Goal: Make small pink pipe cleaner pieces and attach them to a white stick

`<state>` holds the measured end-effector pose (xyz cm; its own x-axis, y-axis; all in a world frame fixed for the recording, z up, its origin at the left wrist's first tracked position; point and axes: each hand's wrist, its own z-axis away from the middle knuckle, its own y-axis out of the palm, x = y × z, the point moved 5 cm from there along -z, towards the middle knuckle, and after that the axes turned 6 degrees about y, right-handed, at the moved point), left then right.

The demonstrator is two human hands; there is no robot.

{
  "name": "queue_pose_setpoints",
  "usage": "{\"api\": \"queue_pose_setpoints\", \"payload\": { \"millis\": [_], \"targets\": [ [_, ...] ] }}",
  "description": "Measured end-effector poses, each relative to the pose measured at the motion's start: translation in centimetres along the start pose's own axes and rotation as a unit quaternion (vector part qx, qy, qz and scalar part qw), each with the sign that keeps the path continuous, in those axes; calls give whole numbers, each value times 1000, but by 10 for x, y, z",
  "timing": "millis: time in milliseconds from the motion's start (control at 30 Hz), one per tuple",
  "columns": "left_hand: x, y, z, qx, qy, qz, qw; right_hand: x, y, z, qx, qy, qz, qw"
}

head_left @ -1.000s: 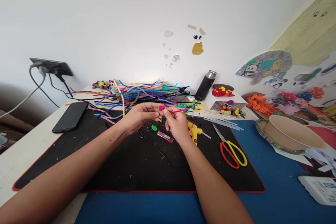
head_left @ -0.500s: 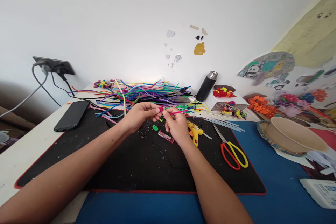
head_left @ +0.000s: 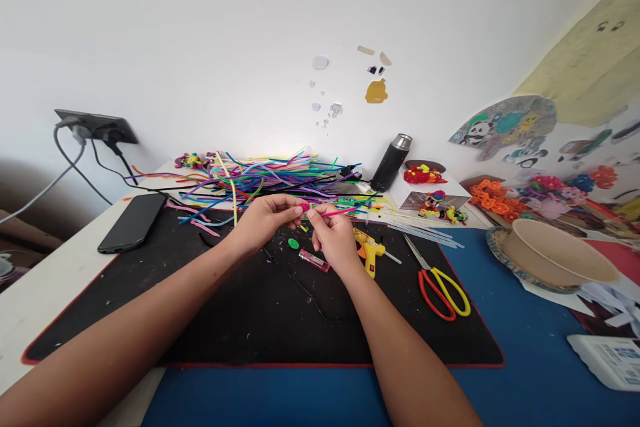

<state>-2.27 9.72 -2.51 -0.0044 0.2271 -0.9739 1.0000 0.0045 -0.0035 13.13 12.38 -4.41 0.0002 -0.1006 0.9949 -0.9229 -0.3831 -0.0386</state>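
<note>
Above the black mat, my left hand (head_left: 267,219) pinches the coiled end of a pink pipe cleaner (head_left: 343,212). My right hand (head_left: 334,232) grips the same pipe cleaner close by, fingertips almost touching those of the left. Its straight end sticks out to the right past my right hand. Part of the pink coil is hidden by the fingers. Under the hands lie a small green oval piece (head_left: 293,243) and a pink lighter (head_left: 314,260). A yellow glue gun (head_left: 371,252) rests just right of my right hand.
Behind the hands spreads a pile of coloured pipe cleaners (head_left: 270,177). Scissors (head_left: 440,287) lie open on the mat (head_left: 260,327) at right. A phone (head_left: 133,222) sits at left, a black flask (head_left: 391,163) against the wall, and a bowl (head_left: 560,253) at far right.
The whole view has shifted slightly. Both hands stay together on the pink pipe cleaner, with only small finger movement at the coiled end.
</note>
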Motion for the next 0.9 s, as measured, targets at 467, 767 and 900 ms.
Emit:
{"api": "queue_pose_setpoints", "payload": {
  "millis": [467,767,900],
  "targets": [
    [-7,2,7,-8,61,-215,975,-3,2,2,-18,-18,47,999],
    [-15,4,9,-21,101,-284,953,-7,2,2,-17,-17,67,997],
    [-18,6,10,-17,124,-331,935,-6,4,2,-13,-14,80,997]
  ]
}}
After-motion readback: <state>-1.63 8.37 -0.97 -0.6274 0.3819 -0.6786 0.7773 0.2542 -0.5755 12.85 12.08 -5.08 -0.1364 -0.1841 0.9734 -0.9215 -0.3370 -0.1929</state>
